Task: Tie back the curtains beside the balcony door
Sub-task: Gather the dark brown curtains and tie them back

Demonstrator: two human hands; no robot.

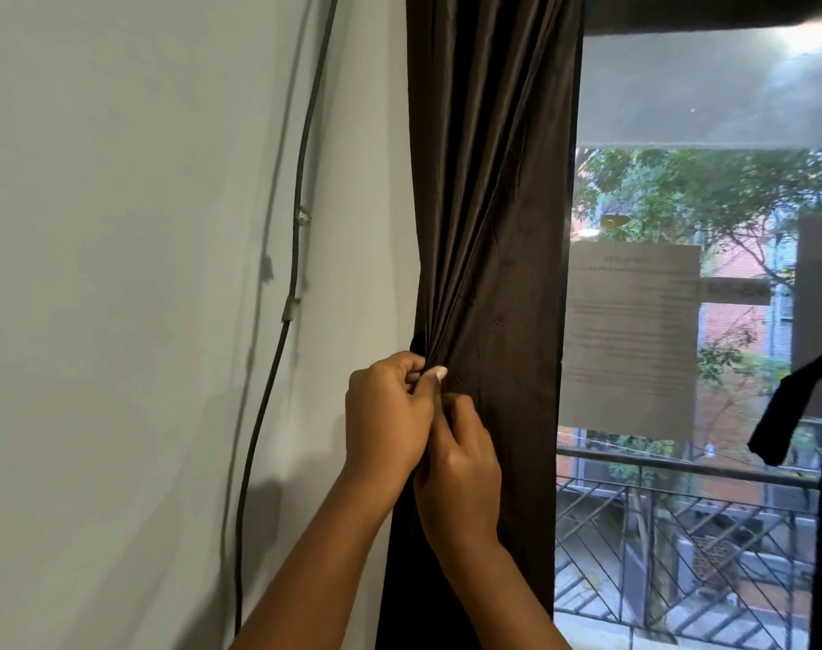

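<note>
A dark brown curtain [489,190] hangs between the pale wall and the balcony door, its folds gathered tight at mid height. My left hand [385,415] grips the gathered folds at the curtain's left edge, thumb pressed on the cloth. Just below and to the right, my right hand [460,466] has its fingers curled into the same bunch of fabric. What the fingers pinch inside the folds is hidden. A dark strap [784,410] hangs at the far right edge by the second curtain.
A grey cable [292,255] runs down the wall to the left, clipped at two spots. The glass door [700,293] carries a taped paper notice [629,335]. Beyond it is a metal balcony railing [681,499], trees and buildings.
</note>
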